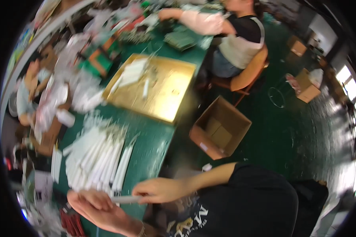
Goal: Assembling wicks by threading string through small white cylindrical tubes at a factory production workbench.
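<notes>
A slim white candle-like stick (124, 199) lies level between my two hands, close to the table's near edge. The fingers of my right hand (159, 190) close around its right end. At its left end my left hand (97, 208) has its fingers curled over the stick, partly smeared by motion, and covers that tip. Just beyond my hands, a pile of similar white sticks (93, 158) with thin pale strands at their far ends rests on the green table (146, 148).
Farther up the table is a shallow golden tray (166, 106) holding white sticks. An open cardboard box (221, 126) stands on the floor to the right. A co-worker (241, 43) sits beyond it, and another person (31, 93) is at the left. Plastic bags (83, 93) crowd the far side.
</notes>
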